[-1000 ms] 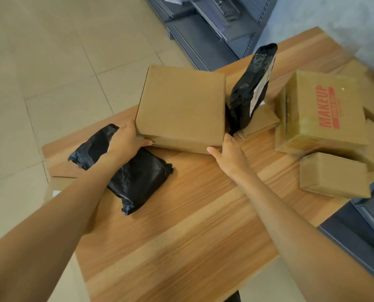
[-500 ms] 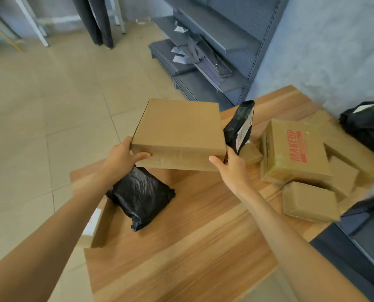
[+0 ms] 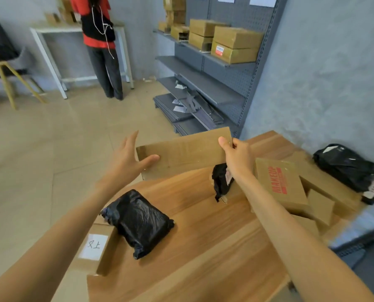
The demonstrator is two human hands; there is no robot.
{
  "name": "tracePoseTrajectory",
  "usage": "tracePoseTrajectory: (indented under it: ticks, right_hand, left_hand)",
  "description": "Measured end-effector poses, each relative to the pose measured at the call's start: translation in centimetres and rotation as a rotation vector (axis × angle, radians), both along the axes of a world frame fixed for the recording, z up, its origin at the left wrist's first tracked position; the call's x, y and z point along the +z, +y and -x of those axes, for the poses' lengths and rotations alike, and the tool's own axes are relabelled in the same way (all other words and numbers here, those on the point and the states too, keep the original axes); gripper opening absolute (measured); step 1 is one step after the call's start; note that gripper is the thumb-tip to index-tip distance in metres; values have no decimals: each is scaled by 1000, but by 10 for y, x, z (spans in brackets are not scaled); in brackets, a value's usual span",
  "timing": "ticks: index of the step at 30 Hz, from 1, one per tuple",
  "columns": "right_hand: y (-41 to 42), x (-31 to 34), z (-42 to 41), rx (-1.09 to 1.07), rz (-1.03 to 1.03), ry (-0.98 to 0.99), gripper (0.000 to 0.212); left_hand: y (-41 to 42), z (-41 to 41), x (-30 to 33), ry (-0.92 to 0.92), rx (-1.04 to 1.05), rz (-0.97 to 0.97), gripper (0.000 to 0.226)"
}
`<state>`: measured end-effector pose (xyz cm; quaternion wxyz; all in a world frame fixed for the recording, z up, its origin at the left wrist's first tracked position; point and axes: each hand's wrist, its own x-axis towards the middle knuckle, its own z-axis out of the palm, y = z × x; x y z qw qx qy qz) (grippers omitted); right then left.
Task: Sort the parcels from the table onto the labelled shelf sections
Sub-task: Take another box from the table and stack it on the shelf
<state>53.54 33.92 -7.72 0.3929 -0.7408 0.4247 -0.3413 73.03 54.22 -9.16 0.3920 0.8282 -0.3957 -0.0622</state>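
Holding position above the far edge of the wooden counter: one flat brown cardboard box, tilted with its underside toward the camera. Right hand grips the box's upper right corner, thumb on the near face and fingers curled behind. Left hand at the box's left edge, fingers extended and spread, thumb lying across the near face; a loose contact, not a full grip.

On the counter, near left: black plastic-wrapped parcel, lying flat, its left end resting on a brown carton with a white handwritten label that overhangs the counter's left edge. Centre, just below the right hand: small black pouch with a printed label, partly hidden by the wrist. Right: box printed "MAKEUP" in red, leaning on smaller plain cartons. Far right, against the wall: second black bag.

Far side, right of centre: grey pegboard shelf unit, upper shelf stacked with brown boxes, white section labels along the top, loose shelf parts on the floor at its base. Far left: a person in a red top standing at a white table.
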Motion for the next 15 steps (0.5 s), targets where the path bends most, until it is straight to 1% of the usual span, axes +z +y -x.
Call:
tracePoseTrajectory:
  ticks: [1, 4, 6, 9, 11, 12, 13, 15]
  right_hand:
    - [-3, 6, 0, -28, 11, 50, 47]
    - [-12, 24, 1, -87, -1, 172, 52]
    - [-17, 30, 5, -116, -8, 202, 59]
    - [-19, 34, 12, -134, -11, 186, 68]
    - [-19, 32, 16, -112, -9, 180, 69]
    - [-19, 30, 17, -85, -24, 159, 66]
    - [-20, 29, 18, -43, -52, 115, 58]
    - [-21, 28, 21, 94, -98, 11, 37]
  left_hand:
    - [0, 7, 6, -101, -47, -37, 112]
    - [-5, 26, 14, -443, -143, -270, 123]
    - [-7, 30, 14, -559, -140, -316, 122]
    - [-8, 28, 15, -538, -128, -200, 107]
    - [-8, 26, 15, -502, -135, -137, 101]
    - [-8, 25, 15, -484, -134, -121, 99]
    - [-8, 24, 16, -466, -127, -108, 98]
    - [-6, 19, 20, -407, -103, -90, 95]
